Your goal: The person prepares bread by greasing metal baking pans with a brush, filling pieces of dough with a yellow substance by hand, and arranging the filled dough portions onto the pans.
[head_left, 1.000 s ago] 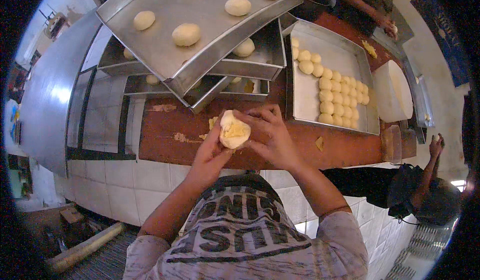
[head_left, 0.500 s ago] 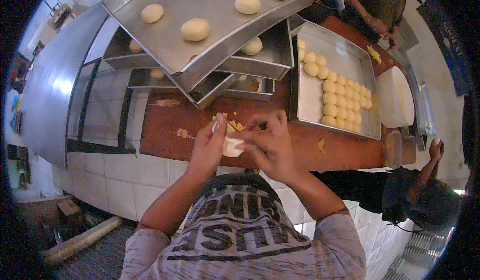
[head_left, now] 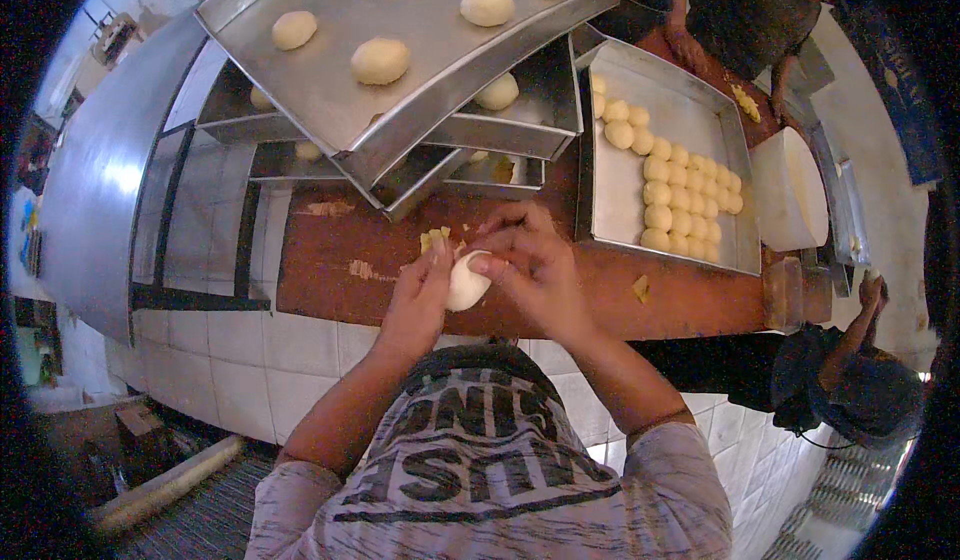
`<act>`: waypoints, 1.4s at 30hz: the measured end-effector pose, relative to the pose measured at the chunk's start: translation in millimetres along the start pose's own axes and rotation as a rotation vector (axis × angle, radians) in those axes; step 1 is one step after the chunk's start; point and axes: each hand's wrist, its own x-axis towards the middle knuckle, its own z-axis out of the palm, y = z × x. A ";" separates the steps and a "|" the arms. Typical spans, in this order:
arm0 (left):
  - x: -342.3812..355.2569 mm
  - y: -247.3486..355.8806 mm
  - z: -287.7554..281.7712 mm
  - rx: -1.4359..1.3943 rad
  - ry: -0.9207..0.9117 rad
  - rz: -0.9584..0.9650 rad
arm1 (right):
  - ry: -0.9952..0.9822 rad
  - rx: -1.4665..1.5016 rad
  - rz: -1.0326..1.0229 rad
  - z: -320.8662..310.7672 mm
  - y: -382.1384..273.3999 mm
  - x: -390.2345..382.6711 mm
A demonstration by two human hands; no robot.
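Note:
Between my hands, over the red-brown worktable (head_left: 370, 240), is a white piece of dough (head_left: 465, 288), rounded and pale on the side I see. My left hand (head_left: 420, 300) grips it from the left, fingers pressed together and thumb upright. My right hand (head_left: 535, 270) pinches its upper right with the thumb, its fingers curled above. Yellow crumbly scraps (head_left: 435, 238) lie on the table just behind my hands, and another scrap (head_left: 640, 287) lies to the right.
Stacked metal trays (head_left: 335, 100) with dough balls stand behind. A right-hand tray (head_left: 700, 110) holds many balls in rows, beside a white tub (head_left: 780, 190) and clear container (head_left: 783, 295). Co-workers work at back right (head_left: 760, 20) and right (head_left: 850, 380); a metal surface (head_left: 90, 190) is left.
The dough's yellow-filled opening, seen earlier, is now hidden by a smooth white surface as my fingers have moved around it. The back co-worker's hands have moved apart and lower.

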 end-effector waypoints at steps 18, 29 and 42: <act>17.7 -7.5 -21.0 -0.669 -0.626 0.199 | -0.177 0.633 0.333 11.3 -19.4 -14.4; 7.6 -24.3 -18.9 0.120 0.218 0.430 | -0.153 -0.138 0.169 11.0 -16.8 -4.3; 27.7 -61.9 -96.7 0.781 0.440 0.690 | -0.407 -0.027 -0.291 -40.0 -103.9 121.0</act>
